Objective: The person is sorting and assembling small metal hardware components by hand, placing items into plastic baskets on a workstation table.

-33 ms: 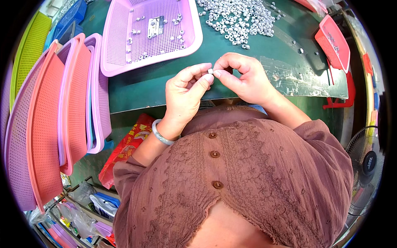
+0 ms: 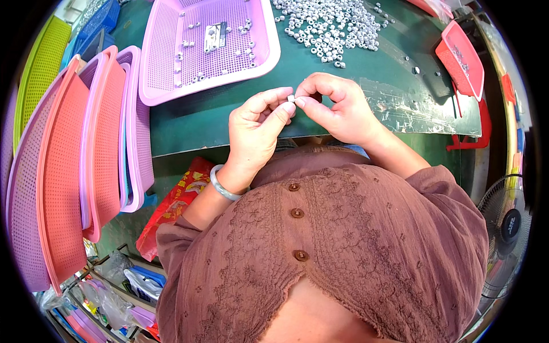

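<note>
My left hand (image 2: 255, 124) and my right hand (image 2: 342, 107) meet above the near edge of the green table. Between their fingertips is one small grey part (image 2: 291, 98), pinched from both sides. The fingers hide most of its shape. Beyond my right hand lies a loose heap of small grey ring-shaped parts (image 2: 334, 28) with dark holes. To the far left of my hands is a pink-purple perforated basket (image 2: 151, 86). Scattered grey parts and a small printed card (image 2: 215, 38) lie in it.
Stacked purple and coral baskets (image 2: 63, 171) stand at the left. A small coral basket (image 2: 466, 74) with a few parts sits at the table's (image 2: 194, 128) right end. A fan (image 2: 506, 228) stands at the lower right, and a red bag (image 2: 177, 206) hangs by my left forearm.
</note>
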`<control>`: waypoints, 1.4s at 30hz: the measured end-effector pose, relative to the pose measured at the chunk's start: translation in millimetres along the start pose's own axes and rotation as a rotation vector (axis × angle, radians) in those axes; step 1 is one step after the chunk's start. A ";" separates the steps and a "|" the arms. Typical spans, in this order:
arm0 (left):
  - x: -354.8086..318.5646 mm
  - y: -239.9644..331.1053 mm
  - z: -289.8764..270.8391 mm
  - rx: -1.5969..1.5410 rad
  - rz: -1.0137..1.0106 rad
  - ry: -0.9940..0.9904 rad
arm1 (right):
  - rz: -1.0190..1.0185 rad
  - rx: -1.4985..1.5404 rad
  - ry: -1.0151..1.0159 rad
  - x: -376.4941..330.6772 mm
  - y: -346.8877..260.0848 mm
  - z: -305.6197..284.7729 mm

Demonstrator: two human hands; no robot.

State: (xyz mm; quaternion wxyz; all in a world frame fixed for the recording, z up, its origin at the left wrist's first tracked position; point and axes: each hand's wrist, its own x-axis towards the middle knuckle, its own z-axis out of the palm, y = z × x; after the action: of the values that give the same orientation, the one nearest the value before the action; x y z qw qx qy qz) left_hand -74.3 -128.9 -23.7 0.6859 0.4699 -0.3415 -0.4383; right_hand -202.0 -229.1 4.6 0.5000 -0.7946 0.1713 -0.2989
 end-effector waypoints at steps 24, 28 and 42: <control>2.8 -0.3 11.8 -0.036 -0.063 0.001 | -0.003 0.050 -0.014 -3.9 1.3 -11.4; 1.5 -3.9 15.6 0.012 -0.092 -0.018 | -0.056 -0.070 0.003 -8.8 9.9 -13.8; 3.2 -30.6 10.5 0.181 -0.017 -0.109 | 0.087 0.009 -0.008 -18.5 35.4 -11.8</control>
State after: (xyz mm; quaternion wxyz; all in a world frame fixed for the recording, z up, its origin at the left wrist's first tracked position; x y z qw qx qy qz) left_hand -90.9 -140.7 -48.9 0.6172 0.5085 -0.4122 -0.4364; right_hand -222.8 -242.2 -29.0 0.5167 -0.7854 0.2025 -0.2742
